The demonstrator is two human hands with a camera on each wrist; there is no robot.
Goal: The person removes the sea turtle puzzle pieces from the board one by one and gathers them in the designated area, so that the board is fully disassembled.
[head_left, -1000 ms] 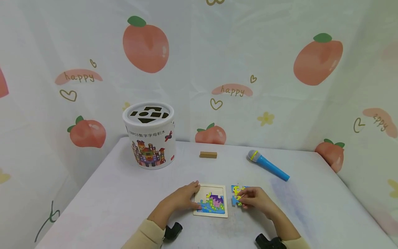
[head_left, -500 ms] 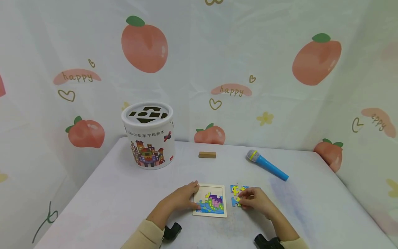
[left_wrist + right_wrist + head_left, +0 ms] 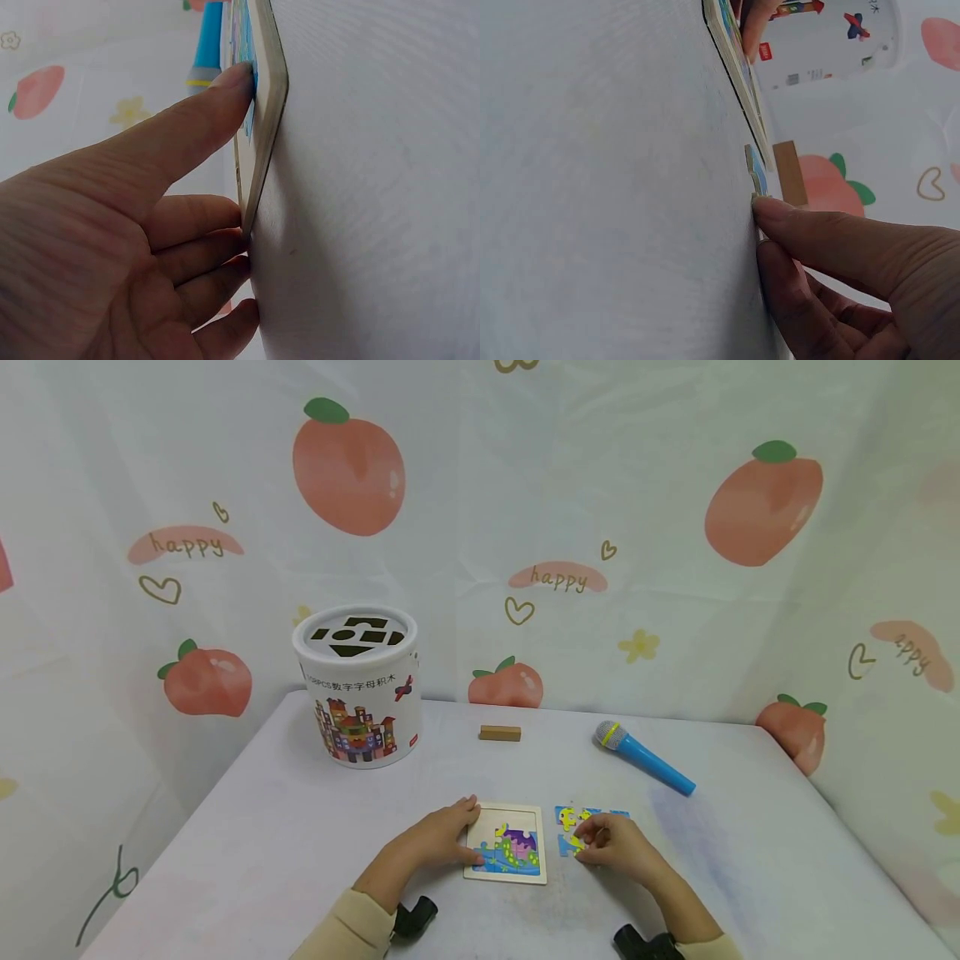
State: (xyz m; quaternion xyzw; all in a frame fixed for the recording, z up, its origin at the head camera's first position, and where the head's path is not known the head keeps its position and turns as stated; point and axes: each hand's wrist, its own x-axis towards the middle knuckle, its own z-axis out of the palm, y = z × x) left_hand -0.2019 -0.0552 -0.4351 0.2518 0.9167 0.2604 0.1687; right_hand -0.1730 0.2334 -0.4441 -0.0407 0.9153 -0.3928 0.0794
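Observation:
A square wooden puzzle board (image 3: pixel 505 878) lies on the table, its lower part filled with colourful interlocked pieces. My left hand (image 3: pixel 442 837) rests along its left side. In the left wrist view the thumb (image 3: pixel 214 101) lies straight over the board's face, and the other fingers touch its edge and the tabletop. Right of the board are several loose puzzle pieces (image 3: pixel 566 816). My right hand (image 3: pixel 618 845) is over them, pinching a blue-and-yellow puzzle piece (image 3: pixel 567 846) low at the table between thumb (image 3: pixel 795 221) and forefinger; the fingers partly hide it.
A white block bucket (image 3: pixel 363 702) with a shape-slot lid stands at the back left. Behind the board lies a small brown wooden block (image 3: pixel 500 733). A blue toy microphone (image 3: pixel 647 758) lies at the back right. A patterned cloth (image 3: pixel 465 468) hangs behind the table.
The right thumb and fingers have shifted slightly around the loose pieces, and a blue piece behind the hand shows more. The left hand and board stay in place.

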